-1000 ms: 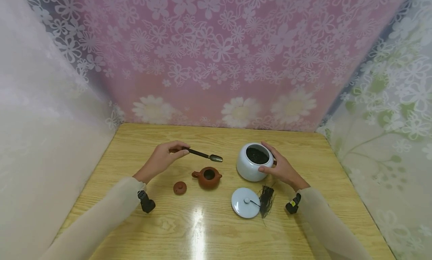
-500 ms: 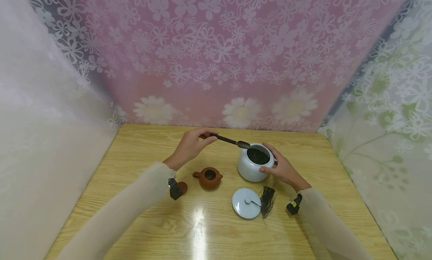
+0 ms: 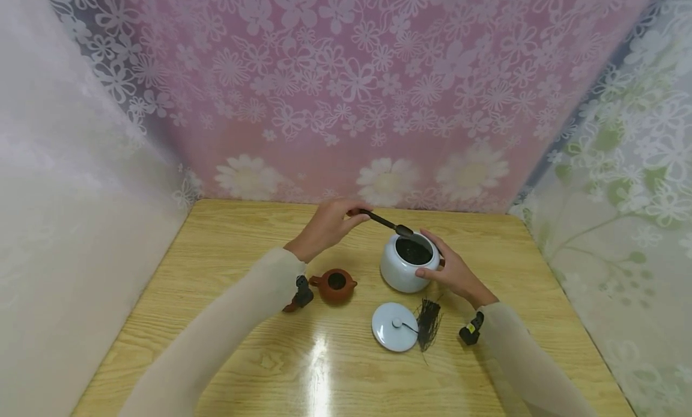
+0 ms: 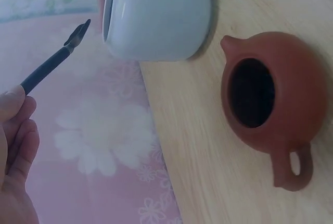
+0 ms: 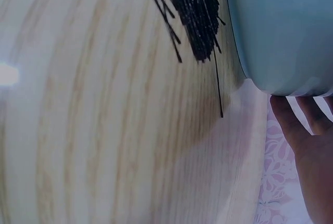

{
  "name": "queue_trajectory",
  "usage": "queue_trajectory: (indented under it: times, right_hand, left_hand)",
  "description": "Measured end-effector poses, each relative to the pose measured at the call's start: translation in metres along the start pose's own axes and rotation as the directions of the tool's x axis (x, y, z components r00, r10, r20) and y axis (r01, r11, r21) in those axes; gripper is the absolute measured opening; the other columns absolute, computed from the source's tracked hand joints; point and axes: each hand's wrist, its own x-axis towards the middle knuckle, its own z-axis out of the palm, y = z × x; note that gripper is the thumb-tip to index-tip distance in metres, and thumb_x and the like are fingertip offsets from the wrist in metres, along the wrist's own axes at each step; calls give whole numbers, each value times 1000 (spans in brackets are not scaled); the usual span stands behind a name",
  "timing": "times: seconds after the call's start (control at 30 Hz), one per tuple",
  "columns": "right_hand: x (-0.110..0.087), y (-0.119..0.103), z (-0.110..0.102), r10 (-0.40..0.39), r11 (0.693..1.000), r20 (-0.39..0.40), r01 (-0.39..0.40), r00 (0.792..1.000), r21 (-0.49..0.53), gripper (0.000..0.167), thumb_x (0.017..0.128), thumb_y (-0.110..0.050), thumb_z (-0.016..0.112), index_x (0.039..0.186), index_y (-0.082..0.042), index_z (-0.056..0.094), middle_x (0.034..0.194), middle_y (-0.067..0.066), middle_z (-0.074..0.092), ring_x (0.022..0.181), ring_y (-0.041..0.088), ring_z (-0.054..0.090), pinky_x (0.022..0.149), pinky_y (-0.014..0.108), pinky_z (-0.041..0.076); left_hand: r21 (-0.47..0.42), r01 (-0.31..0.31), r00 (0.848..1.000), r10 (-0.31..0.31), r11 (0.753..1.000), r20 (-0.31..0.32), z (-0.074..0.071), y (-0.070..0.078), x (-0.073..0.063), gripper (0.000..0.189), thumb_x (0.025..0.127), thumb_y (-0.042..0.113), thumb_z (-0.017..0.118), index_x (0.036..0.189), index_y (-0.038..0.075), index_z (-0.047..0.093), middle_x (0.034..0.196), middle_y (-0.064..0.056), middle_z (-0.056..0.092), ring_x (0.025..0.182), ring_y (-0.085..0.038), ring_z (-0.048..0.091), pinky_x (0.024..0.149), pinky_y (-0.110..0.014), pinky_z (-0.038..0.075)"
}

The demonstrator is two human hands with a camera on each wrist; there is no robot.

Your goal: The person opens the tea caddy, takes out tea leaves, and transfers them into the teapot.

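Note:
My left hand (image 3: 330, 225) pinches the dark handle of a small scoop (image 3: 403, 230). The scoop's head is over the far left rim of a white jar (image 3: 397, 276) part-filled with dark contents, probably loose tea. In the left wrist view the scoop (image 4: 47, 69) stands apart from the jar's mouth. My right hand (image 3: 454, 273) grips the jar's right side, thumb in front and fingers behind; the right wrist view shows its fingers (image 5: 291, 122) against the jar wall. A reddish-brown clay teapot (image 3: 336, 294), uncovered, sits left of the jar with its spout towards it.
The white jar lid (image 3: 386, 330) lies in front of the jar. Beside it is a bundle of thin dark strands (image 3: 429, 324). The teapot's lid (image 3: 289, 308) is mostly hidden by the left wrist camera. A flowered curtain (image 3: 346, 104) hangs behind the wooden table (image 3: 243, 369).
My left hand has carried the scoop rightwards and away from me, from above the teapot to the jar's mouth. The left sleeve now covers much of the teapot lid. The right hand stays on the jar.

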Motion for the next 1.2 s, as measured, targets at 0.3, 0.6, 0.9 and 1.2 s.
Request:
queue_trajectory:
  times: [0.3, 0.6, 0.9, 1.2]
  right_hand:
    - [-1, -1, -1, 6, 1000, 0, -6, 1000, 10, 99, 99, -28, 85, 174, -44, 22, 182, 11, 21, 156, 56, 39, 117, 74, 44]
    - [1, 0, -1, 0, 1000, 8, 0, 1000, 23, 100, 99, -26, 84, 176, -35, 21, 182, 12, 21, 156, 56, 39, 116, 73, 45]
    - [-1, -2, 0, -3, 999, 22, 3, 1000, 33, 97, 101, -27, 83, 173, -45, 21, 182, 10, 21, 156, 55, 39, 115, 73, 46]
    - [-1, -4, 0, 1, 1000, 24, -2, 1000, 20, 100, 101, -27, 82, 176, -37, 18, 181, 13, 21, 155, 55, 40, 115, 73, 45]
  left_hand:
    - [176, -151, 985, 132, 973, 116, 11, 12, 17, 28, 108, 25, 71, 133, 16, 78, 125, -1, 80, 116, -16, 74, 103, -34, 60]
    - [417, -379, 923, 305, 826, 234, 27, 24, 24, 23, 110, 21, 68, 130, 16, 78, 126, 1, 80, 115, -18, 70, 102, -29, 59]
    - [462, -388, 904, 232, 798, 359, 45, 30, 27, 23, 111, 18, 66, 130, 18, 79, 127, 4, 79, 119, -15, 68, 104, -26, 56]
    - [251, -211, 931, 116, 945, 345, 55, 30, 19, 26, 112, 23, 65, 134, 15, 78, 128, 0, 78, 117, -18, 69, 103, -33, 56]
